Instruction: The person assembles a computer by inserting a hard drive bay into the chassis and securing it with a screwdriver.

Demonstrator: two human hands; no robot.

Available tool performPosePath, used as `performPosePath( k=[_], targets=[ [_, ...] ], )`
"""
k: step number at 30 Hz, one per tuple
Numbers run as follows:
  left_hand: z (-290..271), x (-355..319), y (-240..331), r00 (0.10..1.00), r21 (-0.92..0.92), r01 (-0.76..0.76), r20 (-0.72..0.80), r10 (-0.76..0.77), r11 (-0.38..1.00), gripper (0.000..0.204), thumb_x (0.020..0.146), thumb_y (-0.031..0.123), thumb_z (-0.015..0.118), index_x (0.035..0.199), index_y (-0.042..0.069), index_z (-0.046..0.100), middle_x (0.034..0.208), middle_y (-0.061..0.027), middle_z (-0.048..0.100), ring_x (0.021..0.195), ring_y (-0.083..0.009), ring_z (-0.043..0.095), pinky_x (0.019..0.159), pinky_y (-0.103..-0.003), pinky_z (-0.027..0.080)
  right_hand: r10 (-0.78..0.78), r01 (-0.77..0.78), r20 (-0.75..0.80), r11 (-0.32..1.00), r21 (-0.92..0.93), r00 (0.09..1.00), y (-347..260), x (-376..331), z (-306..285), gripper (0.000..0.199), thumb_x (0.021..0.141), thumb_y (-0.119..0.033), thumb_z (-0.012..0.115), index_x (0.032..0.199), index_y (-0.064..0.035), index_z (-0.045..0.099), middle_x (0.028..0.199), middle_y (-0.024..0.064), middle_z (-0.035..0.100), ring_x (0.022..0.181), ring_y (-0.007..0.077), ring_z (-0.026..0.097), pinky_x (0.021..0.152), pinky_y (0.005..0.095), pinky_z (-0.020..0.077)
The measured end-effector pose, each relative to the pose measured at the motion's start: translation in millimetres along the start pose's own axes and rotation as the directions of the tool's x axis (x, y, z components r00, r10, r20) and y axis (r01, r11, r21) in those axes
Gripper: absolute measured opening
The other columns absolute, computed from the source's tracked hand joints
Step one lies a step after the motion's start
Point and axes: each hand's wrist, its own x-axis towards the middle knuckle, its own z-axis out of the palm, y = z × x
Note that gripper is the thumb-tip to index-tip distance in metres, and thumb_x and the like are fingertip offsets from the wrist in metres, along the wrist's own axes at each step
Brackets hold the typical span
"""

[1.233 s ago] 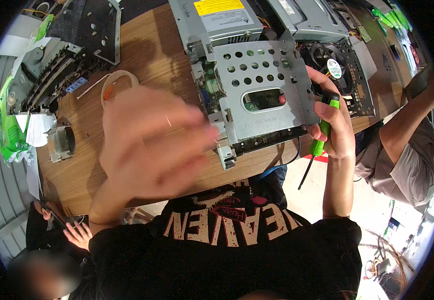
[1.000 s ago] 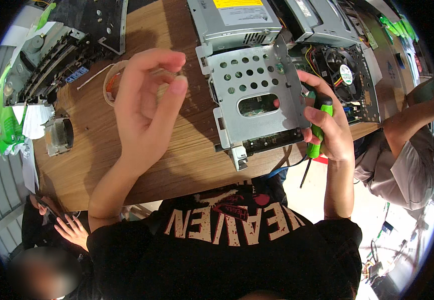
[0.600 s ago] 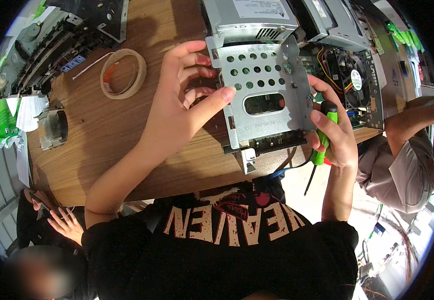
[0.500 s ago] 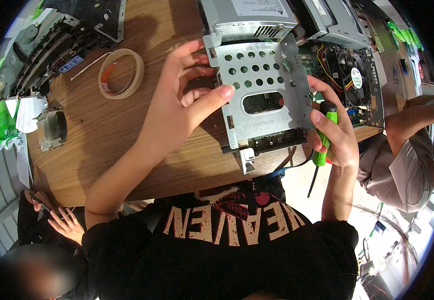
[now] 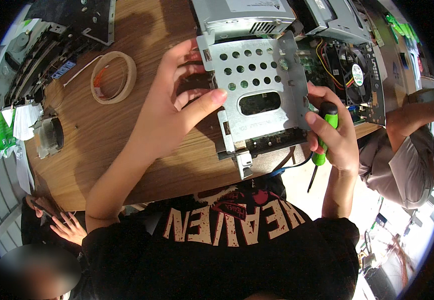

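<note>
A perforated grey metal drive bracket [image 5: 259,95] lies over an open computer case at the table's near edge. My left hand [image 5: 177,105] grips the bracket's left side, thumb on top and fingers curled at its edge. My right hand [image 5: 334,132] presses against the bracket's right edge while holding a green-and-black screwdriver [image 5: 322,140], its shaft pointing down past the table edge.
The open case shows a circuit board and a black fan [image 5: 357,75]. A tape roll [image 5: 113,77] lies on the wooden table [image 5: 92,145], with a round heatsink [image 5: 49,135] and dismantled parts [image 5: 37,60] at left. Another person's arm [image 5: 407,115] rests at right; another hand [image 5: 67,227] is lower left.
My left hand came down from in front of the camera and took hold of the bracket's left side. My right hand kept the screwdriver at the bracket's right edge.
</note>
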Motion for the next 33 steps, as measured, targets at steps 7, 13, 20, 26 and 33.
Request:
performPosePath(
  k=[7, 13, 20, 26, 33],
  targets=[
    [-2.4, -0.5, -4.0, 0.999, 0.035, -0.031, -0.011, 0.031, 0.999, 0.062, 0.076, 0.006, 0.066, 0.129, 0.005, 0.034, 0.121, -0.01, 0.043, 0.111, -0.0196, 0.042, 0.09, -0.034, 0.039, -0.103, 0.101, -0.024, 0.99, -0.096, 0.994, -3.9, -3.8, -3.6, 0.046, 0.081, -0.013, 0.06, 0.122, 0.0032, 0.045, 0.111, 0.0155, 0.055, 0.047, 0.0034, 0.048, 0.041, 0.0152, 0.0358],
    [-2.9, 2.1, -7.6, 0.976, 0.032, -0.216, -0.017, 0.217, 0.976, 0.06, 0.08, 0.005, 0.061, 0.132, 0.005, 0.031, 0.126, -0.0109, 0.037, 0.115, -0.0198, 0.04, 0.09, -0.035, 0.043, -0.149, 0.143, -0.03, 0.979, -0.146, 0.988, -5.1, -13.7, -4.8, 0.042, 0.08, -0.006, 0.06, 0.119, 0.0019, 0.049, 0.107, 0.0156, 0.059, 0.05, 0.0021, 0.048, 0.046, 0.0157, 0.0382],
    [-3.8, 5.5, -8.1, 0.988, 0.087, -0.153, 0.014, 0.152, 0.984, 0.059, 0.083, 0.008, 0.059, 0.133, 0.004, 0.029, 0.127, -0.0126, 0.037, 0.118, -0.0228, 0.038, 0.093, -0.036, 0.041, -0.092, 0.078, -0.074, 0.981, -0.178, 0.993, -0.8, -15.0, -2.2, 0.049, 0.073, -0.006, 0.062, 0.119, 0.0054, 0.047, 0.11, 0.0186, 0.056, 0.047, 0.0024, 0.048, 0.041, 0.0152, 0.0334],
    [-7.7, 7.4, -10.0, 0.985, 0.09, -0.169, 0.045, 0.166, 0.981, 0.057, 0.083, 0.01, 0.059, 0.132, 0.002, 0.03, 0.13, -0.0134, 0.038, 0.118, -0.0238, 0.04, 0.096, -0.038, 0.036, -0.147, 0.126, -0.065, 0.961, -0.246, 0.987, 5.2, -13.5, -4.3, 0.048, 0.071, -0.001, 0.063, 0.116, 0.0051, 0.049, 0.068, 0.0053, 0.058, 0.045, 0.003, 0.044, 0.043, 0.0167, 0.0314],
    [-5.8, 5.0, -14.1, 0.982, 0.105, -0.189, 0.018, 0.188, 0.976, 0.054, 0.084, 0.01, 0.058, 0.131, 0.002, 0.033, 0.128, -0.0122, 0.041, 0.119, -0.0228, 0.04, 0.098, -0.037, 0.034, -0.221, 0.199, -0.032, 0.926, -0.322, 0.975, 4.8, -14.7, -5.2, 0.048, 0.072, 0.001, 0.061, 0.117, 0.0054, 0.048, 0.075, 0.0048, 0.061, 0.047, 0.0019, 0.046, 0.044, 0.0154, 0.0333]
  ],
)
